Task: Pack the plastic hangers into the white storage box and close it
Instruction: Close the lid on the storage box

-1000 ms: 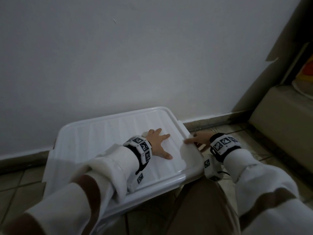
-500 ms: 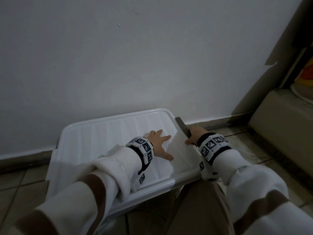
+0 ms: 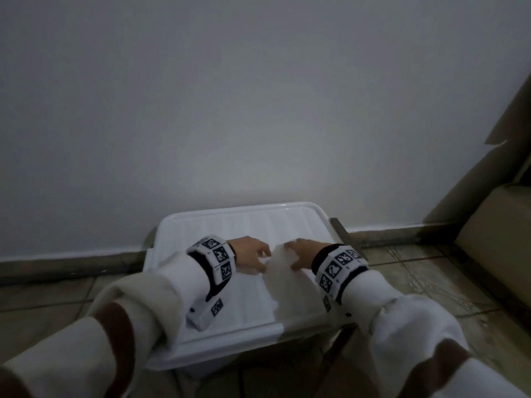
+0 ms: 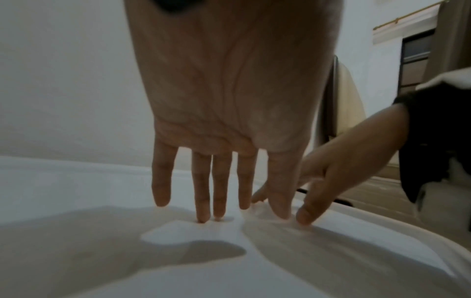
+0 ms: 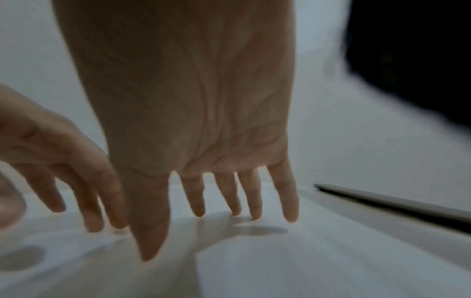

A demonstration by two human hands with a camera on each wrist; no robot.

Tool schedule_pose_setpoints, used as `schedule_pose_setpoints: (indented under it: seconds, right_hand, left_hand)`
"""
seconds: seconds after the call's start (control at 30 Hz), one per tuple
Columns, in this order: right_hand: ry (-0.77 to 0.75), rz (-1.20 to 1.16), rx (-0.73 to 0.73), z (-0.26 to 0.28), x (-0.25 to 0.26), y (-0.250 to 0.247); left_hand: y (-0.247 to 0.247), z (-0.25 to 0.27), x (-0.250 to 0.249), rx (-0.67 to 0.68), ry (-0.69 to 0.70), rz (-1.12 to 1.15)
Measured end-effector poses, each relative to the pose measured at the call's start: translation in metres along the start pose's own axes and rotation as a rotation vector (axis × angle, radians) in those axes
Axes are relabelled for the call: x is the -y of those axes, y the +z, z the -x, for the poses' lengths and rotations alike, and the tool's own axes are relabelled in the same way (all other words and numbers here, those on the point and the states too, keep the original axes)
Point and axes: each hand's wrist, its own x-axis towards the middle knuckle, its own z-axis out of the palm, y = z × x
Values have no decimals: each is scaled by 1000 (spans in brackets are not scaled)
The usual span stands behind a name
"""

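White storage box [image 3: 310,209], lid on, long axis running along the wall: left hand [image 3: 250,254] and right hand [image 3: 301,252] side by side, fingers extended, pressing its lid [image 3: 244,225].

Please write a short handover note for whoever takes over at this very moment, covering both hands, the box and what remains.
Left hand: open, fingers straight, tips on the lid.
Right hand: open, fingers spread, tips on the lid beside the left hand.
White storage box: on the tiled floor against the wall, lid lying on top. No hangers in view; presumably inside, though the lid hides the contents.
Done: lid is on.
Left: cannot tell whether the lid is fully seated. A grey latch stands out at the right side; probably press the edges down and check the latches.
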Motion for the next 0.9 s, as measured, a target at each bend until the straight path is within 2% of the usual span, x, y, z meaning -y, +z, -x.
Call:
schedule_pose_setpoints:
  seconds: [0.13,0.3,0.37,0.43,0.5,0.63,0.7,0.8,0.9]
  right_hand:
    - [-166,30,27,-1,70,-5]
    - [-358,56,29,-8,158,0]
    - [-392,64,24,-13,188,5]
    - [-372,99,24,-17,210,9]
    - [-328,144,30,-20,222,13]
    - [-299,135,86,-23,220,18]
    - [-298,128,94,-24,218,19]
    - [-273,142,117,-24,220,20]
    - [-262,155,136,-23,221,18]
  left_hand:
    - [2,48,69,-106,-152,72]
    - [28,101,146,-221,-367,149]
    - [44,115,160,-284,-430,257]
    - [57,122,165,-373,-472,464]
    - [68,120,167,-406,-498,718]
    - [89,103,181,-333,-557,1065]
    - [104,93,194,-274,-548,1140]
    - [103,96,194,-272,-541,1209]
    - [100,94,197,-309,-553,1164]
